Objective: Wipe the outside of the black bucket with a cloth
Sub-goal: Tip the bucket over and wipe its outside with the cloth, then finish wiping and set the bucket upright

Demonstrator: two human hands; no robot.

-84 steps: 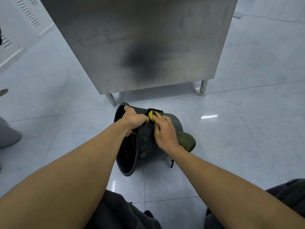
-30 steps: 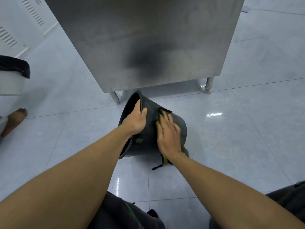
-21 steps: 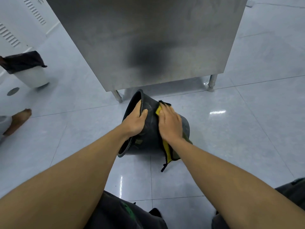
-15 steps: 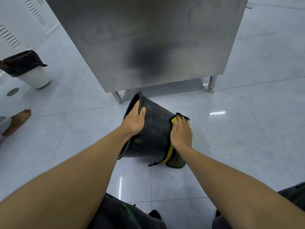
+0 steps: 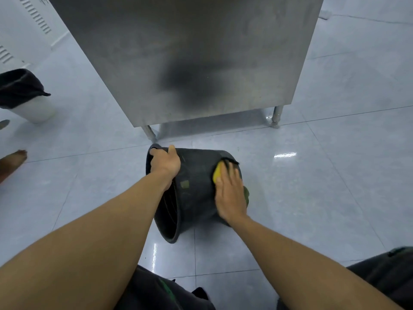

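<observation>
The black bucket [image 5: 196, 175] lies on its side on the tiled floor, its mouth turned toward me and to the left. My left hand [image 5: 165, 161] grips the upper rim. My right hand [image 5: 230, 191] lies flat on the outer wall near the bucket's base and presses a yellow, green and black cloth [image 5: 218, 172] against it. Most of the cloth is hidden under the palm; a yellow patch and a green edge show.
A stainless steel cabinet [image 5: 190, 59] on short legs stands just behind the bucket. A white bin with a black liner [image 5: 24, 97] is at the far left, and another person's bare foot [image 5: 12, 159] is below it. My dark trousers fill the bottom edge.
The bucket has tipped lower onto its side and rolled, its mouth now facing me more. My left hand shifted along the rim, and my right hand with the cloth stays near the base.
</observation>
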